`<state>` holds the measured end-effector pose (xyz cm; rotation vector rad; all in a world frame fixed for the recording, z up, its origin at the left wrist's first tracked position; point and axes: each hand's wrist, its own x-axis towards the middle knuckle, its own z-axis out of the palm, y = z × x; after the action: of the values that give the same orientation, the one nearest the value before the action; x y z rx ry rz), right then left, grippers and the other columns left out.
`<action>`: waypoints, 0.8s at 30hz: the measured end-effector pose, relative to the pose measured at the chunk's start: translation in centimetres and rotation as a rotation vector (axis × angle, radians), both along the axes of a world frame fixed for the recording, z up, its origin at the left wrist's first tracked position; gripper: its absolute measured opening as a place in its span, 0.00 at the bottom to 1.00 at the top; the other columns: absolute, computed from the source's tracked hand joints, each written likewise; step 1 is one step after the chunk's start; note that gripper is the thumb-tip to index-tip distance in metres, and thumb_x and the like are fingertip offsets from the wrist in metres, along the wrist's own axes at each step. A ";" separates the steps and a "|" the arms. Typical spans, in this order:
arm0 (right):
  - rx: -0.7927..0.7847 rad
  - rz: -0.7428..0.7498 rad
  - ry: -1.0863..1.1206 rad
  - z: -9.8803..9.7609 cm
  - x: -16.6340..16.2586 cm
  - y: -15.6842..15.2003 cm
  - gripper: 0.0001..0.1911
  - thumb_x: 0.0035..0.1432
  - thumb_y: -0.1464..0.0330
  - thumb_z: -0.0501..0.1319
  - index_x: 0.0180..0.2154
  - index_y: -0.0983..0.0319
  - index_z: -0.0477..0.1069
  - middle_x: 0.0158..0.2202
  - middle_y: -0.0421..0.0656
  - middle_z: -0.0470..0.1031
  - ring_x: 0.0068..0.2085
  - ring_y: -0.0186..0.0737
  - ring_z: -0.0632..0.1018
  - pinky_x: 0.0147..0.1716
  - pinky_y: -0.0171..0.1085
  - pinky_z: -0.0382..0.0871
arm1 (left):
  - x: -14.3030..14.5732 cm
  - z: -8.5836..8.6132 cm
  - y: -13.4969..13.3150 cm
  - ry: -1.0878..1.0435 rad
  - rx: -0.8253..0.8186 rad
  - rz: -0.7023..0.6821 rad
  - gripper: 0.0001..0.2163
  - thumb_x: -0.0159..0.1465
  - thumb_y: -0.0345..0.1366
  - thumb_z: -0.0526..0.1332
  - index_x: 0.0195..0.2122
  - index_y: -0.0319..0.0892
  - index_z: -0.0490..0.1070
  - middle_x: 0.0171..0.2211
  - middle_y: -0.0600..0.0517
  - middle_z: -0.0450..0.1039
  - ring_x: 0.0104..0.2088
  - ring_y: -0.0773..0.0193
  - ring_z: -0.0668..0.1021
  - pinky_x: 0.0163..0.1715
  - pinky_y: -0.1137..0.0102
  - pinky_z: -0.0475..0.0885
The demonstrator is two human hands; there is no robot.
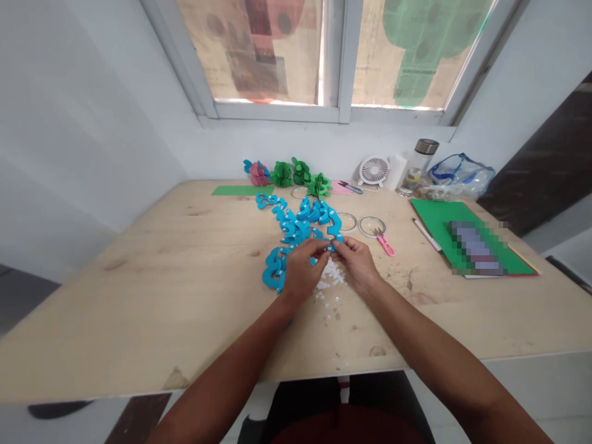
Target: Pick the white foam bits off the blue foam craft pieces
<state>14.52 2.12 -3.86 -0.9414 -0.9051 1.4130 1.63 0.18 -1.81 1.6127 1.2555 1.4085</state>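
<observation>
Several paper ornaments (290, 174) stand finished along the far edge of the desk (139, 296); many blue cut-outs (296, 225) lie loose, while the left hand (300, 272) and right hand (358, 262) pinch one between them.

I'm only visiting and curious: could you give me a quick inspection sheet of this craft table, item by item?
Surface: pale wooden table, with a few stains and marks.
Job's things: blue paper cut-outs lie in a trail mid-table; white scraps lie under the hands.
Clutter: green paper ornaments, tape rolls, pink snips, small fan, bottle, clear bag, green sheets.
Hands: left hand and right hand together pinch one blue paper piece.
Cables: nothing seen.
Surroundings: white walls and a window behind the table.
</observation>
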 end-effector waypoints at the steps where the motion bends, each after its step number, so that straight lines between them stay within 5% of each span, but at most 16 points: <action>1: 0.001 -0.004 0.004 0.0 0.0 0.0 0.14 0.40 0.60 0.70 0.27 0.62 0.74 0.21 0.38 0.72 0.23 0.30 0.69 0.26 0.32 0.62 | 0.0 0.1 0.0 -0.047 -0.036 0.009 0.08 0.52 0.32 0.64 0.34 0.45 0.76 0.34 0.50 0.77 0.36 0.61 0.77 0.40 0.68 0.71; 4: -0.006 -0.009 0.007 0.1 0.0 0.0 0.15 0.39 0.59 0.70 0.27 0.62 0.74 0.21 0.38 0.72 0.23 0.31 0.70 0.26 0.32 0.63 | 0.0 0.5 0.0 -0.212 -0.184 0.023 0.14 0.50 0.37 0.65 0.38 0.41 0.75 0.31 0.50 0.77 0.30 0.63 0.76 0.33 0.69 0.72; 8: 0.013 0.007 -0.023 0.3 -0.1 -0.1 0.16 0.38 0.58 0.70 0.26 0.62 0.74 0.21 0.38 0.72 0.23 0.32 0.70 0.26 0.33 0.64 | 0.0 0.8 0.1 -0.294 -0.346 -0.058 0.12 0.48 0.40 0.66 0.32 0.39 0.76 0.24 0.52 0.75 0.23 0.67 0.74 0.24 0.73 0.69; 14: 0.050 0.008 -0.094 0.5 -0.1 -0.3 0.15 0.40 0.59 0.69 0.27 0.62 0.75 0.22 0.39 0.72 0.23 0.32 0.68 0.25 0.33 0.62 | -0.1 1.3 -0.1 -0.239 -0.305 -0.016 0.04 0.49 0.35 0.64 0.21 0.40 0.73 0.17 0.56 0.69 0.19 0.70 0.70 0.21 0.75 0.66; 24: 0.114 -0.034 -0.159 0.5 0.1 -0.1 0.15 0.44 0.57 0.67 0.23 0.62 0.72 0.18 0.37 0.68 0.21 0.31 0.65 0.22 0.32 0.57 | -0.2 1.1 -0.1 -0.210 -0.240 -0.107 0.05 0.49 0.34 0.63 0.21 0.40 0.70 0.16 0.57 0.67 0.18 0.71 0.68 0.21 0.75 0.65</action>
<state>14.64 2.07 -3.40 -0.9887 -1.0713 1.2569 1.40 0.08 -0.67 1.3148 1.1501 1.2711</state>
